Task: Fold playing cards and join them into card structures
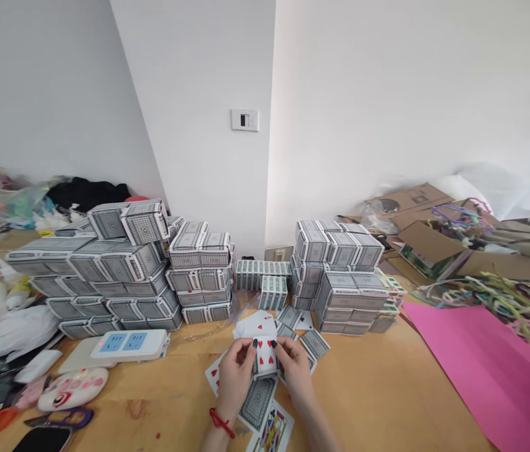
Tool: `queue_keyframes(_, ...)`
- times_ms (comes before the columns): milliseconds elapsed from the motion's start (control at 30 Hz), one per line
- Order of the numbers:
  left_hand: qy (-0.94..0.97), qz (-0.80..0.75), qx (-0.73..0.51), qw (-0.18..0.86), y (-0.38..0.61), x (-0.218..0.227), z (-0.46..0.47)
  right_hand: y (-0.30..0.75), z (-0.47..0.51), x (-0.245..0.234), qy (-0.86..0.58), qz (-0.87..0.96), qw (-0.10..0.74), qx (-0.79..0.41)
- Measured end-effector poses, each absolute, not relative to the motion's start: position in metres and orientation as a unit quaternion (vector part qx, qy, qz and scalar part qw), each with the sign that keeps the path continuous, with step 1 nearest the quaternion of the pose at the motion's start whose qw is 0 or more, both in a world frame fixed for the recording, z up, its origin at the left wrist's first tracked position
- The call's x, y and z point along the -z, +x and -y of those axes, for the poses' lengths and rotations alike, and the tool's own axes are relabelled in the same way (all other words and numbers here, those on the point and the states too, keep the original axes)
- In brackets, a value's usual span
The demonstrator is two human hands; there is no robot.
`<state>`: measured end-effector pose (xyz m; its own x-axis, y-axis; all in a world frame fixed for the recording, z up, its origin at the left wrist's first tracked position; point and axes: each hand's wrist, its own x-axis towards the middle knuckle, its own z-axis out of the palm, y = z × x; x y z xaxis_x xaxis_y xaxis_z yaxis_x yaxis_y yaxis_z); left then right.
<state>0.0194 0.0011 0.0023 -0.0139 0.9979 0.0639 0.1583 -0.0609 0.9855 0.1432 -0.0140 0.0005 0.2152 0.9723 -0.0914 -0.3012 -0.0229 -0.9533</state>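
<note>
My left hand (235, 375) and my right hand (295, 367) meet over the wooden table (363, 402), both closed on a small fan of playing cards (261, 342) held face up, red hearts showing. A red cord circles my left wrist. Loose cards (259, 402) lie under and around my hands, some face down with grey patterned backs, one court card (271, 433) face up near the front edge.
Stacks of grey boxed card decks stand at the back left (118, 270) and back right (340, 276). A white power strip (128, 344) lies left. Pink paper (481, 370) covers the right side, with cardboard boxes (429, 245) and coloured strips behind. Clutter fills the far left.
</note>
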Motion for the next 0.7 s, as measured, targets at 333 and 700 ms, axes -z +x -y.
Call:
queue_keyframes(333,0.536,-0.488,-0.487,0.488,0.0225,-0.0035,-0.001,0.1389,0.0171,0.0029,-0.508,0.351,0.623,-0.48)
queue_keyframes(700,0.466,-0.508,-0.515,0.509,0.0194,0.0008,-0.0046,0.1403,0.0143,0.0056,-0.496,0.373,0.597,-0.509)
